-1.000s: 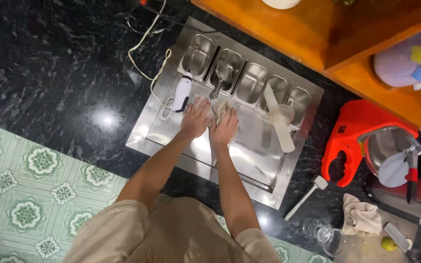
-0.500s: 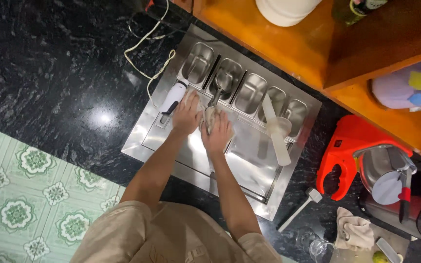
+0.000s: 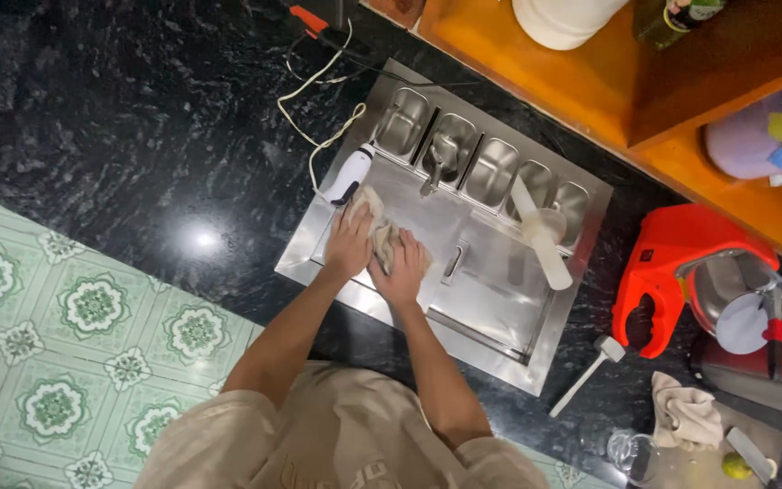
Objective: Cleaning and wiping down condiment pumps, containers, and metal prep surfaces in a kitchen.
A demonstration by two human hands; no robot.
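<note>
I have both hands pressed on a crumpled beige cloth (image 3: 384, 237) lying on the flat plate of the square stainless-steel machine (image 3: 500, 317), near its 10 o'clock corner: the left hand (image 3: 348, 246) flat with fingers spread over the cloth's left edge, the right hand (image 3: 402, 264) curled over its lower part, neither closed tight. To wipe well, I judge I should keep the palms low and even, and steer clear of the white-and-black handled tool (image 3: 348, 177) just at 11 o'clock. A row of steel wells (image 3: 491, 170) runs along the machine's 12 o'clock edge, with two pale scrapers (image 3: 543, 237) at 3 o'clock. The table (image 3: 119, 118) is glossy black speckled stone; a red appliance (image 3: 672, 272) stands at 3 o'clock, green patterned floor tiles (image 3: 65, 353) at 8 o'clock.
</note>
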